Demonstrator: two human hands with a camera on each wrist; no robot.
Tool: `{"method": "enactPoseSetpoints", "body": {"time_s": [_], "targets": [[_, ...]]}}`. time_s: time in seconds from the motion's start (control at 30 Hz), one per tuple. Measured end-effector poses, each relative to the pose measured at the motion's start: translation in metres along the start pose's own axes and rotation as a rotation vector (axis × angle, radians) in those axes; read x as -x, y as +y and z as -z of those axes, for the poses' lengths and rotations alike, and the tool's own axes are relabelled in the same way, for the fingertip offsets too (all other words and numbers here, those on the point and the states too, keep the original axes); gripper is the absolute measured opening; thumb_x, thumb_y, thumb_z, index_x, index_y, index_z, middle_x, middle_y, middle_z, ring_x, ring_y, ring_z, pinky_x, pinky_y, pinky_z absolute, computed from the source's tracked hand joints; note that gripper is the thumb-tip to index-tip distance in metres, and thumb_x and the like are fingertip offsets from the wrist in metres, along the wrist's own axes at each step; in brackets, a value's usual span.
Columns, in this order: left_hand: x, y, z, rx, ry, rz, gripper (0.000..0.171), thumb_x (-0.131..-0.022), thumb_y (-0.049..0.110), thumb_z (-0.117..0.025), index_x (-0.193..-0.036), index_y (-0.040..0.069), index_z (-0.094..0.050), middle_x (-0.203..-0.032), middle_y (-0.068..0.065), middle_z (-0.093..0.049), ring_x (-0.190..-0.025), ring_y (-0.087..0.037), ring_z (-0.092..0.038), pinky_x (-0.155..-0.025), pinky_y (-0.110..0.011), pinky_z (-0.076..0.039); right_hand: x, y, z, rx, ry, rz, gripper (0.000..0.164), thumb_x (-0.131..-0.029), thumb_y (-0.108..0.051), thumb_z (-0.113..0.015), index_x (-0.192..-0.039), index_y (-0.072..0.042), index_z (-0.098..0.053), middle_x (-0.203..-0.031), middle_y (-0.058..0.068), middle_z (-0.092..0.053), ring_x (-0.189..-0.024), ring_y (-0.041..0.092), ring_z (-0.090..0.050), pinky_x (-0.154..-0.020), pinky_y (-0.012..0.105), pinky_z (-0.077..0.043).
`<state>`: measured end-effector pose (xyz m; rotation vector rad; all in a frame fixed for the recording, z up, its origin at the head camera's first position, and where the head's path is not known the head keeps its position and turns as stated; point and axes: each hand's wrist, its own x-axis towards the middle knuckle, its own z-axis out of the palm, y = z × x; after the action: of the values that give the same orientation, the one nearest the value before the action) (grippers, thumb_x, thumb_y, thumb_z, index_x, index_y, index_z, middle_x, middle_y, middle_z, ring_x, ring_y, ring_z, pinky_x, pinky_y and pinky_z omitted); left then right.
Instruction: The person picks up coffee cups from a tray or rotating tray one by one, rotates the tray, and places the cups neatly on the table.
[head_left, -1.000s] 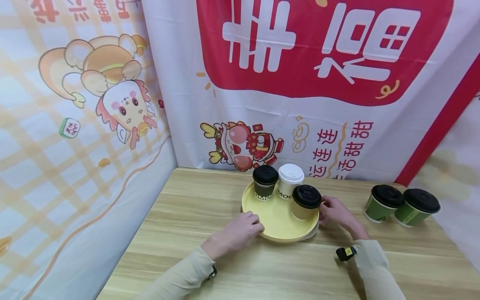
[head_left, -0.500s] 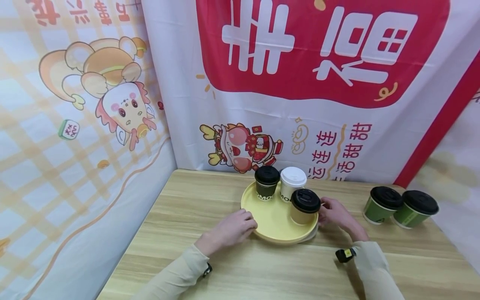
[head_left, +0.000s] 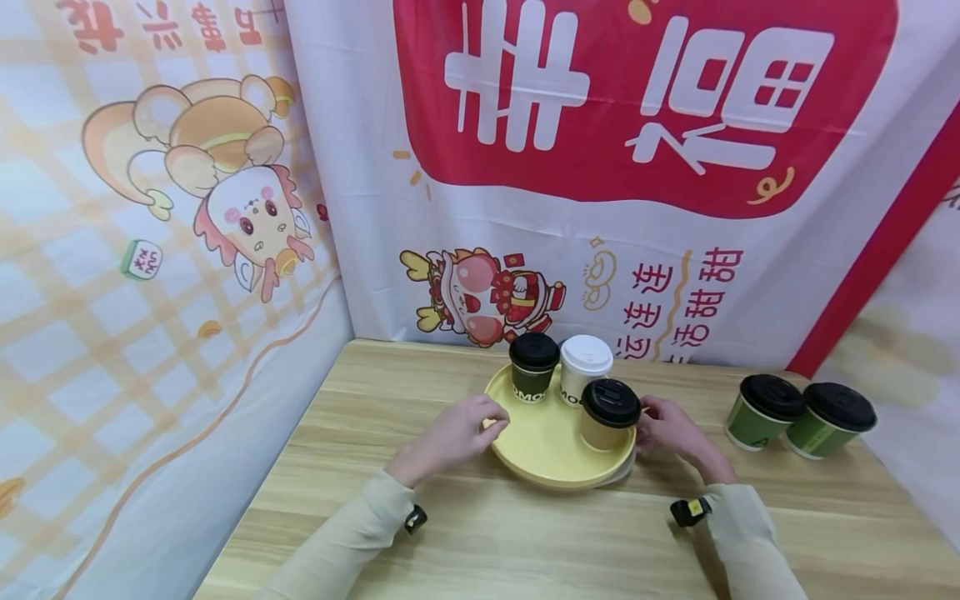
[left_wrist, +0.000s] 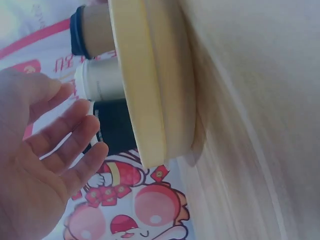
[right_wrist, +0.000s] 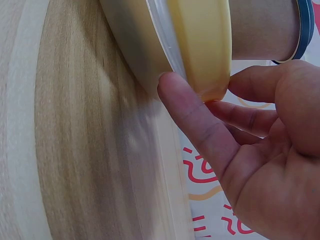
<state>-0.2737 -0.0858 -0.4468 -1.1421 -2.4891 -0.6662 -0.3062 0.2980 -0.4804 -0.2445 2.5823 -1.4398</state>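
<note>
A round yellow tray (head_left: 551, 450) sits on the wooden table, with a pale edge of something showing beneath its right side. On it stand a black-lidded dark cup (head_left: 533, 377), a white-lidded cup (head_left: 577, 385) and a tan cup with a black lid (head_left: 606, 427). At the tray's left rim is my left hand (head_left: 453, 433), fingers loosely bent; the left wrist view shows the palm (left_wrist: 35, 165) with nothing held. My right hand (head_left: 667, 425) pinches the right rim beside the tan cup, thumb and fingers (right_wrist: 192, 117) on the tray's side.
Two green cups with black lids, one (head_left: 762, 410) touching the other (head_left: 828, 423), stand at the right of the table (head_left: 525, 550). A printed cloth (head_left: 360, 167) hangs behind, and another covers the left side.
The tray with its cups has turned slightly clockwise, mostly in the first half second. My left hand has come off the front-left rim and moved left and up; my right hand stays at the rim.
</note>
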Motion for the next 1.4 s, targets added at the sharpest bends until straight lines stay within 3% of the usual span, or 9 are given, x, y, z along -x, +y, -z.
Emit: {"method": "enactPoseSetpoints", "body": {"time_s": [0.3,0.53,0.67,0.9,1.1,1.4], "targets": [[-0.023,-0.007,0.007,0.089,0.101,0.214,0.01,-0.09,0.017,-0.059,-0.095,0.015,-0.067,-0.09,0.003,-0.065,-0.083,-0.009,-0.058,-0.075,-0.025,-0.051,0.0,0.001,0.002,-0.015,-0.004,-0.001,0.027,-0.095,-0.018,-0.049,-0.109,0.005,-0.052,-0.092,0.019,-0.06,-0.072,0.028,-0.063,-0.062,0.042,-0.056],[-0.04,-0.029,-0.005,0.149,0.088,0.422,0.019,-0.092,0.024,-0.054,-0.102,0.014,-0.066,-0.098,0.001,-0.065,-0.088,-0.012,-0.059,-0.08,-0.028,-0.05,0.0,0.005,0.002,-0.049,-0.022,0.006,0.027,-0.096,-0.016,-0.048,-0.11,0.007,-0.05,-0.089,0.021,-0.06,-0.072,0.028,-0.064,-0.064,0.045,-0.056],[-0.043,-0.04,-0.01,0.21,0.105,0.522,0.02,-0.092,0.024,-0.053,-0.106,0.014,-0.065,-0.102,0.0,-0.066,-0.091,-0.014,-0.061,-0.083,-0.031,-0.049,0.0,0.003,0.002,-0.051,-0.034,0.006,0.029,-0.096,-0.017,-0.048,-0.111,0.007,-0.05,-0.09,0.02,-0.06,-0.073,0.029,-0.064,-0.064,0.046,-0.056],[-0.04,-0.052,-0.017,0.338,0.079,0.602,0.024,-0.094,0.025,-0.051,-0.114,0.015,-0.06,-0.109,-0.004,-0.064,-0.098,-0.02,-0.061,-0.087,-0.036,-0.049,0.001,0.001,0.0,-0.089,-0.033,0.02,0.027,-0.095,-0.015,-0.049,-0.109,0.009,-0.05,-0.087,0.022,-0.06,-0.071,0.03,-0.064,-0.063,0.048,-0.055],[-0.034,-0.06,-0.022,0.424,0.051,0.69,0.033,-0.094,0.026,-0.051,-0.125,0.014,-0.053,-0.115,-0.008,-0.061,-0.105,-0.024,-0.058,-0.09,-0.039,-0.048,-0.001,0.002,0.0,-0.05,-0.022,0.029,0.028,-0.095,-0.015,-0.048,-0.11,0.008,-0.05,-0.088,0.02,-0.06,-0.071,0.028,-0.063,-0.062,0.045,-0.055],[-0.035,-0.063,-0.031,0.426,0.04,0.679,0.032,-0.095,0.018,-0.048,-0.123,0.006,-0.056,-0.114,-0.013,-0.063,-0.104,-0.027,-0.059,-0.09,-0.041,-0.047,-0.002,0.002,0.0,-0.022,-0.022,0.014,0.029,-0.096,-0.017,-0.048,-0.112,0.006,-0.051,-0.092,0.02,-0.06,-0.073,0.028,-0.063,-0.062,0.042,-0.056]]}}
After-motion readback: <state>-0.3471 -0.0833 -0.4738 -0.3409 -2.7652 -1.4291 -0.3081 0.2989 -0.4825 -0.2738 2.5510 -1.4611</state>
